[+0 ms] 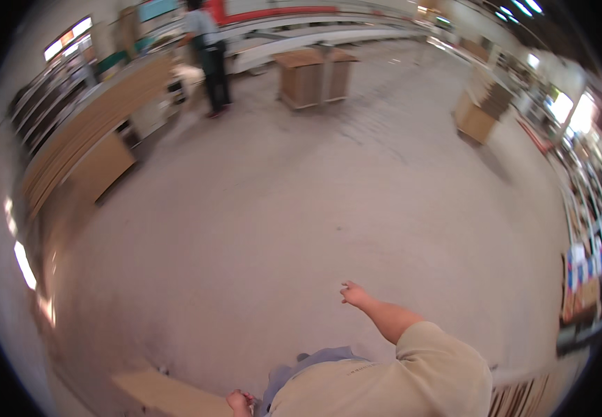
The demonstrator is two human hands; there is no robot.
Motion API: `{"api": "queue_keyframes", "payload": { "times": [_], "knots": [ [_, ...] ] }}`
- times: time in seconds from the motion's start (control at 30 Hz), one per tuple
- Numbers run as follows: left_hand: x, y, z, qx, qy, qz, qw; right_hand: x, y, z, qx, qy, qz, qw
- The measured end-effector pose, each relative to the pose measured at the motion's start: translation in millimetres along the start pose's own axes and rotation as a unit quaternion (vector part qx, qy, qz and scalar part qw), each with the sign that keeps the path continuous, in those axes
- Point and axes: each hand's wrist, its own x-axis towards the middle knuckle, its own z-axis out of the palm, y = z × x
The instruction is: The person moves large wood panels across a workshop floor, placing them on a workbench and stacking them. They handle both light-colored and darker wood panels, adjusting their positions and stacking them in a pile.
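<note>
My right hand [354, 293] is stretched out ahead of my body over the grey floor [245, 229]. Its fingers are slightly bent and apart, and nothing shows in them. Low in the picture, beside my waist, is my left hand [239, 400] with its fingers curled in. Whether anything lies inside that hand is hidden. A light brown board [175, 393] or panel lies to the left of it, close to the lower edge.
A long stack of brown boards [99, 115] stands at the left, with a person [209, 59] beside its far end. Wrapped brown stacks [301, 80] stand far ahead, another stack [478, 111] at far right. A striped bag [586, 271] and racks line the right side.
</note>
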Motion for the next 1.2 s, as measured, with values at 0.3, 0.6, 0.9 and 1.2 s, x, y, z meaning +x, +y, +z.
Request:
{"api": "queue_keyframes", "payload": {
  "times": [0.3,0.6,0.9,1.2],
  "knots": [
    [51,205,229,0.353,-0.062,0.066,0.931,-22,54,38,0.000,-0.173,0.119,0.978],
    [90,438,511,0.565,-0.104,0.224,0.787,72,60,-161,0.372,0.126,0.337,0.856],
    [88,489,825,0.451,-0.186,0.376,0.788,140,169,-136,0.081,-0.042,0.223,0.971],
    [50,480,963,0.584,-0.171,0.190,0.770,243,301,-311,0.037,0.132,0.320,0.937]
  ]
}}
